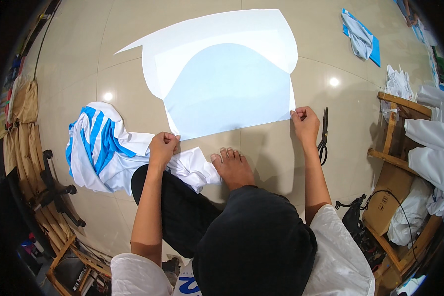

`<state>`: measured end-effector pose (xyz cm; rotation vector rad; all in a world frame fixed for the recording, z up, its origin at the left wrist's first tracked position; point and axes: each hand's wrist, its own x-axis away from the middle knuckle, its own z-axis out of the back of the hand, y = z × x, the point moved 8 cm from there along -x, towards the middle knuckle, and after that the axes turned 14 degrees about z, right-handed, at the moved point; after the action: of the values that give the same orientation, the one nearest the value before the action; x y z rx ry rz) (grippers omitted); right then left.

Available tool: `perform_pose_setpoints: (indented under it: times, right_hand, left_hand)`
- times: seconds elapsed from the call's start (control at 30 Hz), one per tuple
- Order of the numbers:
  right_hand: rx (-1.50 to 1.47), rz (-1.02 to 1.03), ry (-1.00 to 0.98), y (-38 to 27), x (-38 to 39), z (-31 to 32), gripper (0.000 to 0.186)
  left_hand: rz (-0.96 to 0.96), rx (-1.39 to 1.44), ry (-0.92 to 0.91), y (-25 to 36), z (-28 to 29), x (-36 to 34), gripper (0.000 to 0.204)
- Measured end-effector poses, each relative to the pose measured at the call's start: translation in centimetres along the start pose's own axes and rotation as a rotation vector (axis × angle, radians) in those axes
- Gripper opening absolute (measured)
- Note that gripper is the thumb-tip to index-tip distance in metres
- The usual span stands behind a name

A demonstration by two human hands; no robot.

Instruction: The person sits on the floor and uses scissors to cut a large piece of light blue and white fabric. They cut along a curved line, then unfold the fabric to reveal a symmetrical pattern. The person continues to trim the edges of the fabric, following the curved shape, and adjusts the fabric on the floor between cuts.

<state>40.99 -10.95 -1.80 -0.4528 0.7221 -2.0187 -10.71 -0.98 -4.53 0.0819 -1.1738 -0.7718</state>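
A pale blue cut piece of fabric (229,91) with a curved upper edge lies flat on the floor, on top of a larger white fabric piece (222,32). At its lower left corner, my left hand (164,148) pinches the edge. My right hand (306,122) pinches the lower right corner, so the near edge runs straight between them. Black-handled scissors (324,138) lie closed on the floor just right of my right hand. Beside my left arm is a heap of blue-and-white striped fabric (101,148), and white cloth (195,167) lies by my bare foot.
A folded blue and grey fabric bundle (361,37) lies at the far right. Along the right side stand a wooden frame (388,130), a cardboard box (387,197) and white cloth piles (429,145). A chair base (56,187) and brown fabric (27,138) line the left.
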Motion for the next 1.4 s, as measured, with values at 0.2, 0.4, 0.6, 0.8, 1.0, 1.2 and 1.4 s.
perform_pose_setpoints:
  times: [0.2,0.4,0.6,0.8,1.0,1.2,1.4]
  right_hand:
    - [0.000,0.030,-0.012,-0.8,-0.1,-0.1,0.018]
    - [-0.027,0.004,0.003,-1.0,0.0,0.1,0.016]
    - [-0.090,0.012,0.064,-0.9,0.2,0.4,0.014]
    - [-0.067,0.020,0.035,-1.1,0.3,0.5,0.011]
    - [-0.051,0.047,0.049,-0.9,0.3,0.5,0.010]
    - [-0.062,0.062,0.063,-0.5,0.5,0.3,0.009]
    - [-0.063,0.082,0.057,-0.8,0.6,0.5,0.008]
  left_hand:
    - [-0.022,-0.016,0.051,-0.2,0.4,0.0,0.022]
    - [-0.011,-0.048,0.099,0.4,0.5,0.5,0.021]
    - [-0.040,-0.105,0.142,0.7,0.8,0.7,0.023]
    - [0.023,0.001,0.060,0.3,0.4,0.6,0.018]
    - [0.010,0.034,0.037,-0.7,0.5,-0.5,0.014]
    - [-0.010,0.059,-0.009,-1.2,0.3,-1.1,0.015]
    - [0.010,0.060,0.038,-0.5,0.4,-0.3,0.014]
